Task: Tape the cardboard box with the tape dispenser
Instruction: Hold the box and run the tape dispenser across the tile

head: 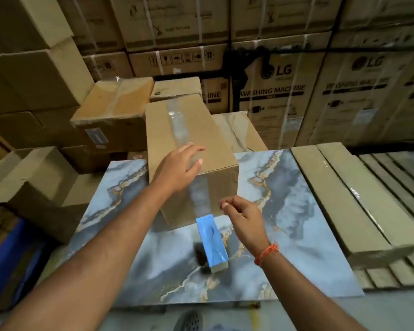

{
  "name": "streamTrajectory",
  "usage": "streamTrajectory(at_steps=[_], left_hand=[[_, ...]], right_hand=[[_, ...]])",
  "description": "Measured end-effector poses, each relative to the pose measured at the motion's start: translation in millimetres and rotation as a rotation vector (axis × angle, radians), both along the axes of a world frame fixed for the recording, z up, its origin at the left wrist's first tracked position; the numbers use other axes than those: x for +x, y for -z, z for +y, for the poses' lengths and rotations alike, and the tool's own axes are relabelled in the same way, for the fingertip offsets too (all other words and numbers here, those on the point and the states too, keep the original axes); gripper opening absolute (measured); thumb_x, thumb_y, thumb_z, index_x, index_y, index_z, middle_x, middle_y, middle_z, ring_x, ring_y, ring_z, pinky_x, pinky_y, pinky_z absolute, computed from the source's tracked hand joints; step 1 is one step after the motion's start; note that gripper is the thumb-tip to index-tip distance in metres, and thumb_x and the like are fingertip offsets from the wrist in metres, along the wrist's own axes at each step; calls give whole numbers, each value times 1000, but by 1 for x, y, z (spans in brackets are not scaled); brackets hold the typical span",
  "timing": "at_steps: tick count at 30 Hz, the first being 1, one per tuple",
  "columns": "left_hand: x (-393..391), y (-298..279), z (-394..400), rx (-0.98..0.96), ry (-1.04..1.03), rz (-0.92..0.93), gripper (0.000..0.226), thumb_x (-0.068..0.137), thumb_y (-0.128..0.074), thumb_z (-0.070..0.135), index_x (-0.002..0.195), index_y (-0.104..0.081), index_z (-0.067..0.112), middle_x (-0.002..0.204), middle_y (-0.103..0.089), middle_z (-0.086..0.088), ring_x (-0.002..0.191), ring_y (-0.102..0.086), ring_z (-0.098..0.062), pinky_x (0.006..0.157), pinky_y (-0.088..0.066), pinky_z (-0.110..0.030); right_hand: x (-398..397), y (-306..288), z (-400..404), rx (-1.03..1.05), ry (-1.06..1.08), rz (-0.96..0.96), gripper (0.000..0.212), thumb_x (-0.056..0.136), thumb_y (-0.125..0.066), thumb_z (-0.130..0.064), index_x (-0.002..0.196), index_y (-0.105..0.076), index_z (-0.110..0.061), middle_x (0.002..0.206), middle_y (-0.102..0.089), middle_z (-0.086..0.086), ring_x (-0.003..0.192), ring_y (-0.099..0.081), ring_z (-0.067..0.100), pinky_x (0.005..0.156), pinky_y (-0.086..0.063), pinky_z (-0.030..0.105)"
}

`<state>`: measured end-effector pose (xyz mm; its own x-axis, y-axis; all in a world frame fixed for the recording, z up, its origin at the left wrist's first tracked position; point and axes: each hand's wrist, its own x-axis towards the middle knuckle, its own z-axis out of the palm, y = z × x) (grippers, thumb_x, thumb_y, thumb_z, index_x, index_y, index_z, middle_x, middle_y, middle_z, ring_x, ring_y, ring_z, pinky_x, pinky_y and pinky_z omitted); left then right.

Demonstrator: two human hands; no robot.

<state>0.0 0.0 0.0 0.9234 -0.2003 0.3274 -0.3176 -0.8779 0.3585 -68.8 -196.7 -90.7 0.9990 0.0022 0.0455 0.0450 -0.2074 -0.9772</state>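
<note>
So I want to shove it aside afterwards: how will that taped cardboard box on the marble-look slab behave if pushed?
The cardboard box will probably slide easily, since the slab looks glossy. It overhangs the slab's far edge, so pushing away may tip it. Its clear tape looks slick to hold.

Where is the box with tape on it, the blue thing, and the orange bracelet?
Taped cardboard box (pixel 208 130), head view: bare cardboard on its top.
Blue tape dispenser (pixel 212 242), head view: middle of its blue face.
Orange wrist thread (pixel 267 253), head view: the band on the right wrist.
</note>
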Motion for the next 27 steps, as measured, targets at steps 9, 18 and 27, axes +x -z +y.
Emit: streamTrajectory(at_steps=[9, 18, 27], left_hand=[[56, 38, 40, 160, 323, 296, 61, 95, -42, 44, 149, -52, 16, 160, -43, -11, 150, -35, -29, 122, -30, -42], [80, 48, 42, 356, 428, 322, 71, 98, -14, 65, 163, -10, 35, 173, 1, 4, 159, 1, -20, 127, -4, -45], [77, 50, 41, 369, 414, 294, 60, 107, -24, 51, 163, -8, 36, 173, 3, 6, 159, 3, -18, 128, -2, -45]], right_hand=[[-18, 33, 30, -1, 128, 192, 20, 90, -64, -7, 84, -77, -20, 83, -77, -3, 76, -66, 9, 74, -53, 25], [-40, 56, 35, -252, 93, 334, 23, 85, -67, -10, 105, -71, -21, 106, -71, 2, 101, -63, 19, 89, -51, 35], [-32, 62, 37, -346, -134, 386, 36, 90, -63, -25, 117, -43, -38, 100, -70, 10, 88, -68, 33, 76, -56, 41]])
